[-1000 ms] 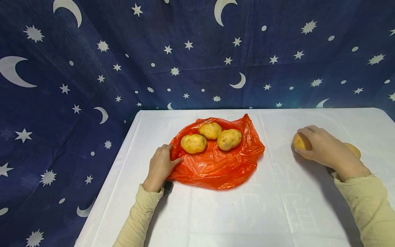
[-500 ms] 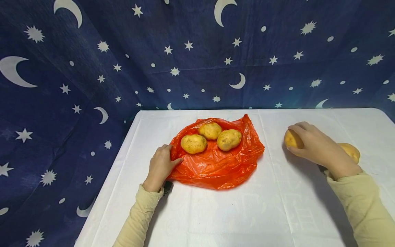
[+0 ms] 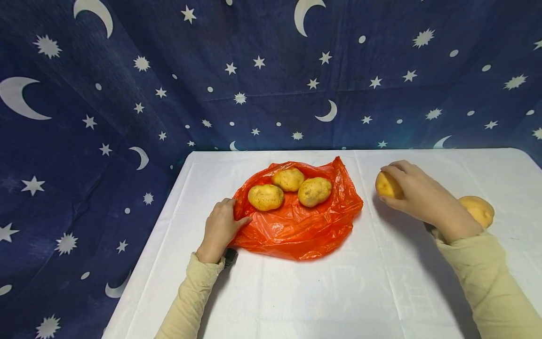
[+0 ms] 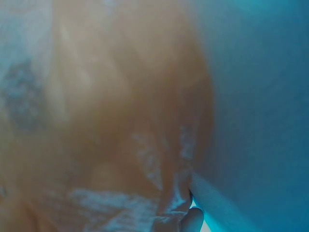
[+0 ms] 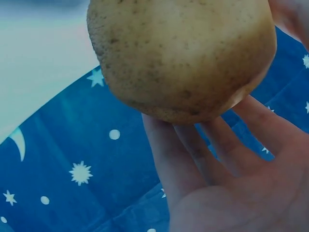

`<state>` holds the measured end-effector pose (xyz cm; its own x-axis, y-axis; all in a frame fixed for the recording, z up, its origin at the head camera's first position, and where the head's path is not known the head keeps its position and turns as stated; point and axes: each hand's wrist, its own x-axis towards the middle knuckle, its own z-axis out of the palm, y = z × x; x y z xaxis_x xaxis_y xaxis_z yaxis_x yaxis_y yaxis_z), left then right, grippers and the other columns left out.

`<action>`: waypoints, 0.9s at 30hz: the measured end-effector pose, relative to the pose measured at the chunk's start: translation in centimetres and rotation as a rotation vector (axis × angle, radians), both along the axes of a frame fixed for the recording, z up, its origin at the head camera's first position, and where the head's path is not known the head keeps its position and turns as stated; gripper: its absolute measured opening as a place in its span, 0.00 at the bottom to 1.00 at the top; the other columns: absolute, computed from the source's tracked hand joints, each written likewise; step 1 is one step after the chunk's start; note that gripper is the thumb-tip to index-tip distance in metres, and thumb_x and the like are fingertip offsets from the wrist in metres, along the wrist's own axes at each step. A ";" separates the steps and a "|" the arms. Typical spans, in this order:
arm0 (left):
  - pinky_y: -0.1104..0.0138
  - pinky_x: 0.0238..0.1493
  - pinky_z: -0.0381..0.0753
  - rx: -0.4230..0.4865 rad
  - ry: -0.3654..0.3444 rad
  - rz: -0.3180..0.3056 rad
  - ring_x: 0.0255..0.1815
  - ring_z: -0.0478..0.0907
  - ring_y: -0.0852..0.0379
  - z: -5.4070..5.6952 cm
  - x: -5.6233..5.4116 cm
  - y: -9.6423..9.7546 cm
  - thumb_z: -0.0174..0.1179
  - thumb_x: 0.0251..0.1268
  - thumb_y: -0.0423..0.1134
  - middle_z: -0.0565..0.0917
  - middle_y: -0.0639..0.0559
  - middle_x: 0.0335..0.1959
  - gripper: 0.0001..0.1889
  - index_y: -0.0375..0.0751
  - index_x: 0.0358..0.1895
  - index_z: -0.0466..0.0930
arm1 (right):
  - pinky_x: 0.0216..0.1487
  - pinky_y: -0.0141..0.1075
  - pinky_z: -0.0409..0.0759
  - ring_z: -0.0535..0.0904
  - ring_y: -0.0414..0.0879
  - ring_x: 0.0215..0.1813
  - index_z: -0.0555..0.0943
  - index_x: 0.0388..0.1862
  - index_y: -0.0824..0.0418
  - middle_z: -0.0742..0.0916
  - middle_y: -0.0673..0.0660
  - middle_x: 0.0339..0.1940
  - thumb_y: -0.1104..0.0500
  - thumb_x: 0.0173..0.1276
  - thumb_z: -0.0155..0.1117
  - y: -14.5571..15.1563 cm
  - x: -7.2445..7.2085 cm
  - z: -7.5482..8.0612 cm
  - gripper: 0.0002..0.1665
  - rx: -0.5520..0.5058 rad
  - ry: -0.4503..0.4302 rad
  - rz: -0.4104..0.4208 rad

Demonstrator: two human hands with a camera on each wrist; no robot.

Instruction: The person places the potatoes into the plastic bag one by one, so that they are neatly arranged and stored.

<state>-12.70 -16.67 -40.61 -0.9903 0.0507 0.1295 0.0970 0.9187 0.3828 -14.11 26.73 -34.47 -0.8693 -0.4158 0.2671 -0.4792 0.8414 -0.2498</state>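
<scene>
A red plastic bag (image 3: 292, 230) lies open on the white table, with three potatoes, one of them a front-left potato (image 3: 266, 197), at its mouth. My left hand (image 3: 220, 228) holds the bag's left edge, thumb on the inner side and fingers along the outside. Blurred plastic (image 4: 106, 121) fills much of the left wrist view. To the right of the bag, my right hand (image 3: 427, 197) grips a potato (image 3: 388, 185) between thumb and fingers, above the tabletop. Up close in the right wrist view, that potato (image 5: 183, 58) shows brown specks, with fingertips against its far side.
Another potato (image 3: 478, 211) rests on the white tablecloth (image 3: 322, 301) at the right, just behind my right wrist. A dark blue curtain (image 3: 271, 80) with moons and stars hangs along the table's back and left sides.
My right hand has carried its potato leftward toward the bag, uncovering more of the other potato on the table. My left hand and the bag have stayed in place.
</scene>
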 end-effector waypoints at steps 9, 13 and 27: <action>0.49 0.46 0.83 -0.002 0.012 -0.005 0.43 0.79 0.41 0.0 0.0 0.0 0.78 0.48 0.46 0.82 0.39 0.42 0.30 0.29 0.51 0.81 | 0.47 0.60 0.78 0.73 0.65 0.52 0.74 0.60 0.70 0.76 0.70 0.56 0.60 0.53 0.77 -1.8 -0.2 1.0 0.37 -0.009 -0.021 0.012; 0.49 0.46 0.83 0.001 0.010 -0.003 0.43 0.78 0.41 0.0 0.0 0.0 0.78 0.49 0.46 0.82 0.39 0.42 0.30 0.29 0.51 0.81 | 0.47 0.59 0.78 0.73 0.64 0.52 0.73 0.63 0.69 0.76 0.69 0.58 0.57 0.56 0.76 -2.7 -0.2 1.5 0.38 -0.002 -0.057 0.005; 0.48 0.47 0.83 -0.002 0.016 -0.009 0.44 0.79 0.41 0.0 0.0 0.0 0.78 0.48 0.46 0.82 0.38 0.42 0.30 0.29 0.51 0.80 | 0.55 0.60 0.77 0.72 0.63 0.59 0.72 0.65 0.68 0.75 0.67 0.61 0.56 0.60 0.74 -5.4 -0.5 2.4 0.37 -0.017 -0.040 0.053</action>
